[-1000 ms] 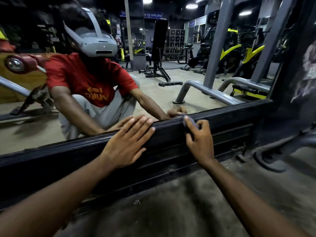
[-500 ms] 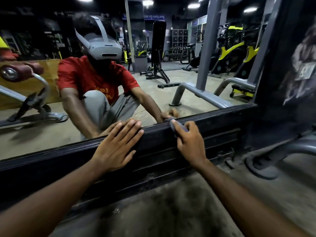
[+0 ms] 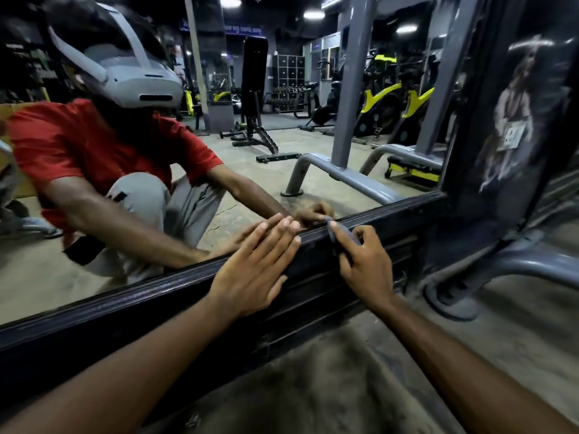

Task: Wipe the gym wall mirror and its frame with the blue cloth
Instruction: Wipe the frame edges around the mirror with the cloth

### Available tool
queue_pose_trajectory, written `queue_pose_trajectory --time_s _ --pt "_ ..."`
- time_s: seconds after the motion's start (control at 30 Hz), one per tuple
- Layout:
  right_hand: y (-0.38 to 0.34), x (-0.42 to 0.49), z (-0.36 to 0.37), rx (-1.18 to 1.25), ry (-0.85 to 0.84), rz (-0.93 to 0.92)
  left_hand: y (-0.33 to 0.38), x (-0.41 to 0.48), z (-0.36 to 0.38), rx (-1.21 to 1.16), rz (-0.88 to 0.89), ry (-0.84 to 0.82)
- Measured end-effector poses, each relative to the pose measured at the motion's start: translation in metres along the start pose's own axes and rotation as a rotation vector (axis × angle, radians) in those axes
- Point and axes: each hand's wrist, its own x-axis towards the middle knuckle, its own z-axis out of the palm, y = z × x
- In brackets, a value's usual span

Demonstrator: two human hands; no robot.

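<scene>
Four straight fingers (image 3: 275, 236) of the left hand (image 3: 250, 274) are lying flat and close together on the black frame (image 3: 125, 311) of a gym wall mirror (image 3: 266, 183). Their tips are reaching the frame's upper edge, where it meets the glass. The palm is pressing on the face of the frame and is holding nothing.

Just to its right, the right hand (image 3: 366, 264) is gripping a small blue cloth (image 3: 344, 237). The index finger is stretching along the top of the wad, while the thumb and remaining fingers are curling round it. The cloth is sitting against the top edge of the bottom frame, near the lower right corner of the mirror, with most of it hidden under the fingers. Both forearms are extending from the lower corners of the view, over a dusty, scuffed floor (image 3: 344, 386).

In the glass, the person's reflection is crouching in a red T-shirt (image 3: 78, 145) and grey trousers, wearing a grey headset (image 3: 138, 86). The mirrored hands are meeting the real ones along the frame line. Behind the reflection, a black adjustable bench (image 3: 255, 76) is standing upright on the gym floor. Yellow-and-black exercise bikes (image 3: 382, 101) are lining the far side under ceiling lights (image 3: 313, 14).

Right of the mirror, a dark poster (image 3: 513, 114) is hanging on the wall. Below it, a grey machine leg (image 3: 532, 264) is resting on the floor.
</scene>
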Motion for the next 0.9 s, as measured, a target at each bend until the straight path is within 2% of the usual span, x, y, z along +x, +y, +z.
queue_pose_trajectory --time_s 0.13,0.2,0.23,0.37,0.43,0.5,0.7,0.77,0.9 --pt "0.040 0.017 -0.013 -0.037 0.034 0.377 0.005 0.007 0.002 -0.016 0.001 0.029" --pt "0.046 0.021 -0.017 0.006 0.040 0.479 0.012 0.020 0.001 -0.005 0.006 0.048" --pt "0.044 0.020 -0.019 0.024 0.035 0.439 0.016 0.029 0.000 -0.012 0.009 0.053" --pt "0.032 0.011 -0.019 0.033 -0.038 0.025 0.027 0.064 0.005 -0.002 0.032 0.033" --pt "0.042 0.008 -0.014 -0.028 -0.062 -0.095 0.031 0.073 0.010 0.003 0.028 0.027" --pt "0.059 0.007 -0.012 -0.064 -0.055 -0.087 0.029 0.071 0.012 0.004 0.034 0.022" --pt "0.135 0.024 -0.015 0.007 0.043 0.363 0.039 0.083 0.006 0.020 0.028 0.022" --pt "0.136 0.027 -0.016 0.042 0.045 0.288 0.047 0.102 0.004 0.044 0.026 0.024" --pt "0.134 0.026 -0.016 0.052 -0.056 -0.158 0.061 0.140 0.008 0.036 0.014 0.015"
